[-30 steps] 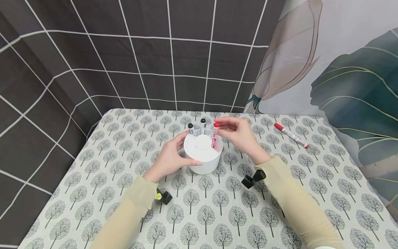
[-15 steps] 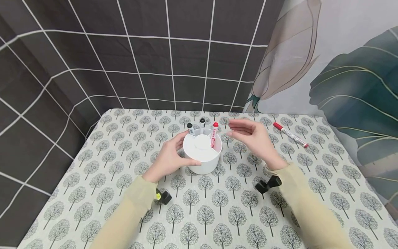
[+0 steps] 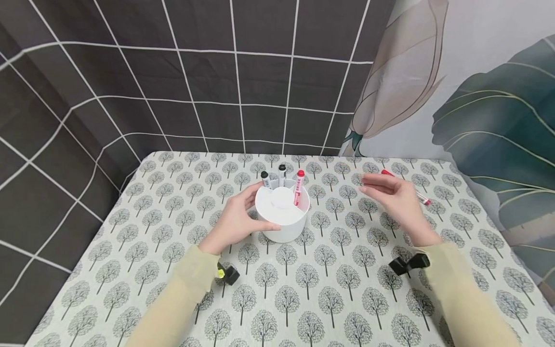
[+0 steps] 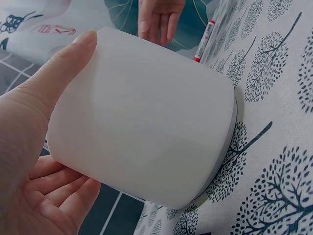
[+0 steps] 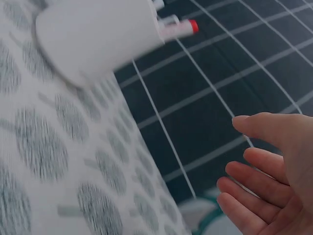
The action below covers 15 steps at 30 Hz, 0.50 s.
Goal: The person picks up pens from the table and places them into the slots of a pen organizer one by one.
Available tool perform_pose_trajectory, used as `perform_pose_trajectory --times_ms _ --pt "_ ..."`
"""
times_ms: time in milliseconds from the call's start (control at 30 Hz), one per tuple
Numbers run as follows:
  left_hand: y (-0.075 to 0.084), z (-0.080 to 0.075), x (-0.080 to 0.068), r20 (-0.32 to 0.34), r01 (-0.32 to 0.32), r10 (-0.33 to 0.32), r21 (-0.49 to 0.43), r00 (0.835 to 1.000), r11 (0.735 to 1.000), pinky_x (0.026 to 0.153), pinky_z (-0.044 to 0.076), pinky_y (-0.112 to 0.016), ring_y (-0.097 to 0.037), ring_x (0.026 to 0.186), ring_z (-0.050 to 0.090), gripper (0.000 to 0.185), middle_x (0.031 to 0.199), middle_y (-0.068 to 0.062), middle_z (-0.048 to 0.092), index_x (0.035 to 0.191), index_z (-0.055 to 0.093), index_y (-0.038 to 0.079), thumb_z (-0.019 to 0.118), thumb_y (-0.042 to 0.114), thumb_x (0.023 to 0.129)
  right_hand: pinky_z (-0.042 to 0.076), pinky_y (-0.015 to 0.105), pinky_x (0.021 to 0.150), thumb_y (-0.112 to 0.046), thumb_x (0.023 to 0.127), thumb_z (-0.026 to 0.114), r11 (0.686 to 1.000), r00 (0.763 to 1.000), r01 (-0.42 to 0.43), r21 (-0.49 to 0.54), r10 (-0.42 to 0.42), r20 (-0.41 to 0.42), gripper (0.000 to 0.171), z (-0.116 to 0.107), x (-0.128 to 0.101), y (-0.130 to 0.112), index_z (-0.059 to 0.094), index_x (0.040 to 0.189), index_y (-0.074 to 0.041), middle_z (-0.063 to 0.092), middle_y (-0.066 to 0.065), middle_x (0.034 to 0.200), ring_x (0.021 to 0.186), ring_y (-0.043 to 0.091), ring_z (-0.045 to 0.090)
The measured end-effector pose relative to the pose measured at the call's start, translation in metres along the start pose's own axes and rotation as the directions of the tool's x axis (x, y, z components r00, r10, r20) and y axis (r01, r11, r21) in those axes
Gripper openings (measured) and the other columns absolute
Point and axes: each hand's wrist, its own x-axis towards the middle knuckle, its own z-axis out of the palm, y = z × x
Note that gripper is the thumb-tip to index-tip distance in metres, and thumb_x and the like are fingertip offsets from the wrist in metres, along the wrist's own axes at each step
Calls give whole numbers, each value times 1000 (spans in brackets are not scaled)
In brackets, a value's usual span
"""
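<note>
Three markers: two black-capped markers and one red-capped marker stand upright in the white holder, caps up, at its far side.
Holder's place: near the middle of the tabletop, on the tree-print cloth.
Change: a second ago the right hand pinched the red-capped marker at the holder's rim; now it has let go and moved off to the right, well apart from the holder.
Meaning: the red-capped marker looks placed, and the hand seems headed for the loose red marker, which lies on the cloth just behind it near the tabletop's right edge.
Right hand state: empty, fingers loosely spread, hovering above the cloth.
Left hand state: curled round the holder's left wall, thumb along the near side, steadying it as before.
Writing: the red-capped marker carries a red label band, too small to read; no brand is legible.
Other: black wrist cameras sit on both sleeves.
</note>
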Motion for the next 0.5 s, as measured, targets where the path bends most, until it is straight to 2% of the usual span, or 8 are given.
perform_pose_trajectory --times_ms 133,367,500 --pt "0 0 0 0 6 -6 0 1000 1000 111 42 -32 -19 134 51 119 149 -1 51 155 40 8 100 43 57 52 11 85 -38 91 78 997 997 -52 -57 49 -55 55 -22 -5 18 64 137 -10 67 6 132 102 -1 65" --pt "0 0 0 3 17 -17 -8 1000 1000 111 41 -32 -19 134 50 120 149 0 51 155 40 9 100 44 57 49 6 80 -39 90 80 987 985 -118 -104 104 -137 60 -59 -12 50 62 138 -8 71 -16 114 95 -9 63" --pt "0 -1 0 5 21 -21 -7 1000 1000 111 41 -31 -19 135 50 121 150 0 50 155 40 9 100 44 57 47 5 77 -43 89 79 978 972 -174 -119 151 -183 63 -79 -14 64 62 139 -9 70 -22 110 95 -9 60"
